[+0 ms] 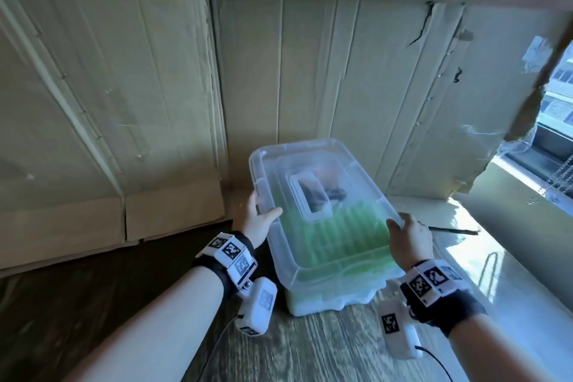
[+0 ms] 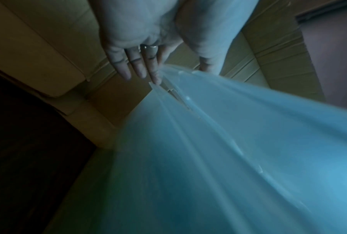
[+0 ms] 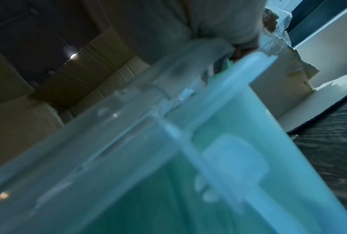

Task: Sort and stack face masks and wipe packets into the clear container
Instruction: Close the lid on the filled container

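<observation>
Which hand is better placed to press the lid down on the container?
Probably the right hand: its fingers curl over the lid edge, near the corner. The left hand holds the opposite side edge, fingers mostly straight beside it in the left wrist view.

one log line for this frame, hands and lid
left hand: holds lid edge | right hand: grips lid's other edge | container: green contents inside

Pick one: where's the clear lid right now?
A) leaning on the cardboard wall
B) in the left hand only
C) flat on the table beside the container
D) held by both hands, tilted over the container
D: the left hand and right hand each hold a side of the lid, which sits tilted above the clear container.
</observation>
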